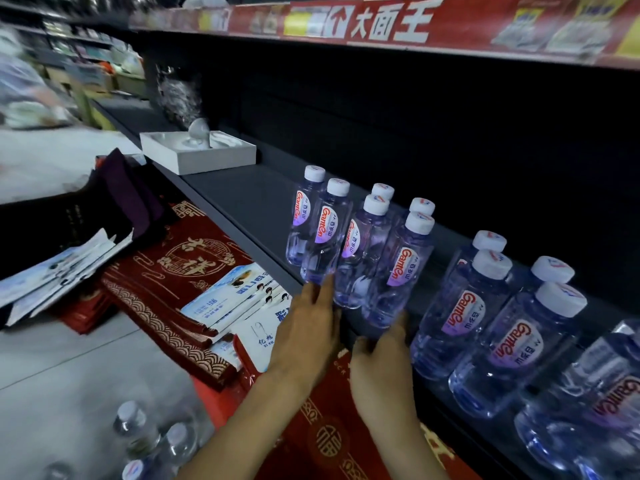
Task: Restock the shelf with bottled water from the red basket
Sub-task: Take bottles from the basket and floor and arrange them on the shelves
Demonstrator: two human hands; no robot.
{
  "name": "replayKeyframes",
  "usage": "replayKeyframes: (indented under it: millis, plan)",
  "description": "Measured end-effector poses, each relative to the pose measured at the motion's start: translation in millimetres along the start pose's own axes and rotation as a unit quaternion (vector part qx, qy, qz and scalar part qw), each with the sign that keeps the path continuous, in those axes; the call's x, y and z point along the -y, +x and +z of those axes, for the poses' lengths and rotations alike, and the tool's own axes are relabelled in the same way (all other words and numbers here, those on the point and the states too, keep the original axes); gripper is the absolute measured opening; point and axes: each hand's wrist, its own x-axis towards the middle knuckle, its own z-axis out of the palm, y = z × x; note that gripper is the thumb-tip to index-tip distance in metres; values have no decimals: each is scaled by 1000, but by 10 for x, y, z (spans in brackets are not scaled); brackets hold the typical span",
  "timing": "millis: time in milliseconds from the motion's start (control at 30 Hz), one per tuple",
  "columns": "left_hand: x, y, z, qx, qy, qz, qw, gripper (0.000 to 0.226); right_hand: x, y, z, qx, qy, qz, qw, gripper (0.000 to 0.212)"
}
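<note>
Several clear water bottles with white caps and "GanTen" labels stand on a dark grey shelf [242, 199]. One cluster [360, 244] is in the middle, another group [491, 323] further right. My left hand [308, 327] has its fingertips against the base of the front bottle [323, 233] of the middle cluster, fingers apart. My right hand [381, 362] touches the foot of the rightmost bottle [401, 271] in that cluster with loose fingers. More bottles [149, 438] lie at the bottom left; the red basket itself is not clearly visible.
A white tray [199, 152] with a clear object sits further left on the shelf. Below the shelf lie red patterned packs [187, 268], white and blue packets [239, 296] and papers [59, 268]. A red banner [381, 22] edges the shelf above.
</note>
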Motion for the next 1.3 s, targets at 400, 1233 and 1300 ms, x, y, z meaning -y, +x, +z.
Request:
replayKeyframes:
  millis: [400,1233,1300]
  plan:
    - [882,-1565,-1847,-50,358,-180,915,60,891,-1066,926,213,-60,-249,943,51]
    - [2540,-5954,-3224,-149,130,-733,651,36,1787,-5175,3346,632,-321,-542,451,27]
    - [2704,-6126,-2987,-160,7,-783,601,21,1519,-5404,3532,654,-349,-510,436,29]
